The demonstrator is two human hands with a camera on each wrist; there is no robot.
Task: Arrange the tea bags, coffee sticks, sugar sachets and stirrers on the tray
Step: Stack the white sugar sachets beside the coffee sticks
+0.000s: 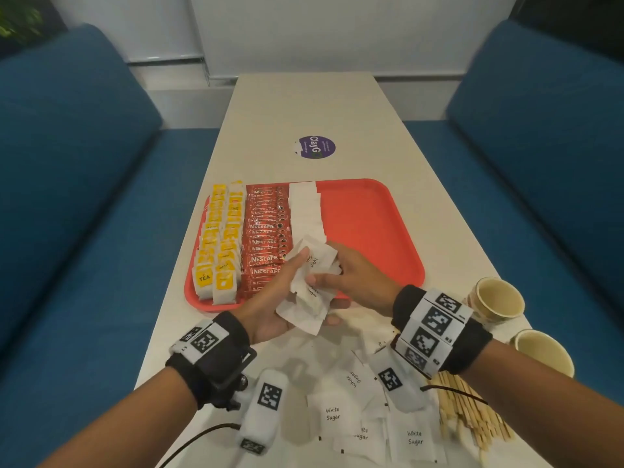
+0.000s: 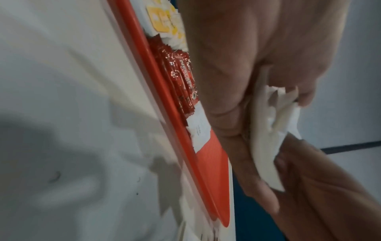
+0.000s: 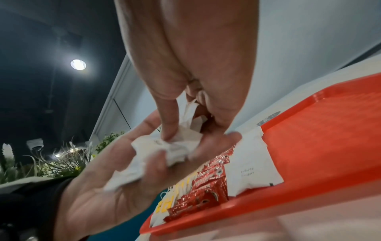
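Since the sugar row is unfinished: left hand (image 1: 270, 312) cups sugar sachets (image 1: 309, 298) as stock.
Right hand (image 1: 358, 282): fingertips pinch one sachet, likely for the tray (image 1: 378, 224).

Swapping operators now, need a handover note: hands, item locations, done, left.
Left hand: cradles a bunch of sugar sachets over the tray's near edge.
Right hand: pinching a sachet from that bunch.
Done: tea bags and coffee sticks in rows at the tray's left; a sugar row started beside them.
Left: the held sachets, loose sachets and stirrers on the table.
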